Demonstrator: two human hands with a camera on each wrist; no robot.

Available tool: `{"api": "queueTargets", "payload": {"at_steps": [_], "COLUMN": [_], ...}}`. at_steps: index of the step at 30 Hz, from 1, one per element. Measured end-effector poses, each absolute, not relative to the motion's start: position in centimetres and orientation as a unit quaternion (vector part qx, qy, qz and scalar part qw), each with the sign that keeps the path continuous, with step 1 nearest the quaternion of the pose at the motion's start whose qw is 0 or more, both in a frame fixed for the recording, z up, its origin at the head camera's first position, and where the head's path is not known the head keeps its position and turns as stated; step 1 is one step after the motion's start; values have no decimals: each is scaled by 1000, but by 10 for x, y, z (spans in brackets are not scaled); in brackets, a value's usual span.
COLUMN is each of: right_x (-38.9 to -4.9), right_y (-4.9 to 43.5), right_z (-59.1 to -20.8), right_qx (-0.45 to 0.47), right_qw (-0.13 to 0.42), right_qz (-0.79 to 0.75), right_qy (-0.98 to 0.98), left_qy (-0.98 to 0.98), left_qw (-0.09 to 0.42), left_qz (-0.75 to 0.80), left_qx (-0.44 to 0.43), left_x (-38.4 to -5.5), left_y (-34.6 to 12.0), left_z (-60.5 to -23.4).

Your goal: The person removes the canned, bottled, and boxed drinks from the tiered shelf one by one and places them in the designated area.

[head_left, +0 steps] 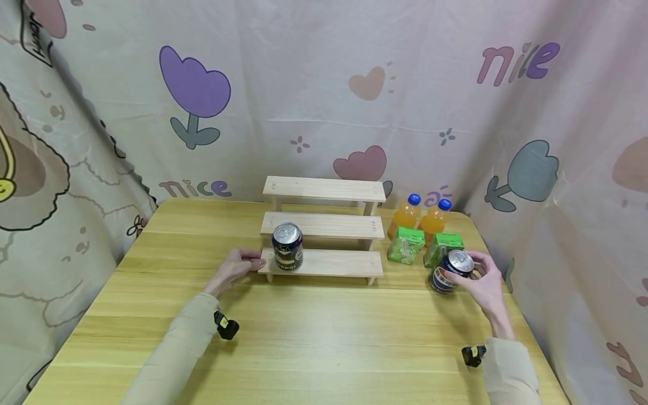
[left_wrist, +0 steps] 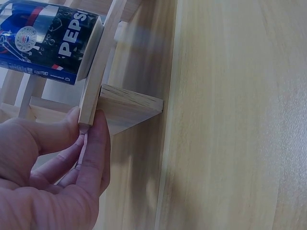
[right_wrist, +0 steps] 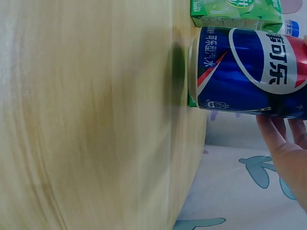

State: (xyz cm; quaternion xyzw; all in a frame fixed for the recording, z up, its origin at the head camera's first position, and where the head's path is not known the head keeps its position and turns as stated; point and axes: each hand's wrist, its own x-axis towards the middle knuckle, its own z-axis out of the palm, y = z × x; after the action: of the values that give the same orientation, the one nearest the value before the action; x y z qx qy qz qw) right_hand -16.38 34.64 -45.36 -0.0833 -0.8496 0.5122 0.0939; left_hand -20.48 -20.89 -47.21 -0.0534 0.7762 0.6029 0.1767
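Note:
My left hand (head_left: 236,270) pinches the left end of the lowest step of a three-tier wooden shelf (head_left: 344,263), thumb on top and fingers below in the left wrist view. On that step, near its left end, a dark Pepsi can (head_left: 287,247) stands upright. At the right of the table, my right hand (head_left: 485,279) grips a second, blue Pepsi can (right_wrist: 249,72) between thumb and fingers. This can tilts slightly in the head view, close in front of a green juice carton (head_left: 443,247).
Another green carton (head_left: 406,246) stands to the left of the first. Behind them are two orange drink bottles (head_left: 405,215) with blue caps. A patterned curtain (head_left: 304,84) surrounds the wooden table (head_left: 324,343) at the back and sides.

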Motion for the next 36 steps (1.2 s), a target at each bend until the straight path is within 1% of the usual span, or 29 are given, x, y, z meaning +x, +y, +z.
{"api": "queueTargets", "payload": {"at_steps": [13,23,30,36], "right_x": [-164,-162,-162,-163], "right_y": [352,351,351,350], "right_z": [-458,-460,-462,-463], "right_qx": [-98,-56,-43,-41], "right_qw": [65,49,38,47], "right_qz": [504,550,545,541], "right_qy": [-856,-832,-837,-839], "left_qy": [782,783,786,788], "left_qw": [168,171,168,168], "left_qz": [597,596,593,590], "left_qx": [-53,-55,-48,-49], "left_x": [-204,-204,-204,-204], "left_y": [-208,-208,-210,-210], "left_z": [-470,-472,-473,-473]}}
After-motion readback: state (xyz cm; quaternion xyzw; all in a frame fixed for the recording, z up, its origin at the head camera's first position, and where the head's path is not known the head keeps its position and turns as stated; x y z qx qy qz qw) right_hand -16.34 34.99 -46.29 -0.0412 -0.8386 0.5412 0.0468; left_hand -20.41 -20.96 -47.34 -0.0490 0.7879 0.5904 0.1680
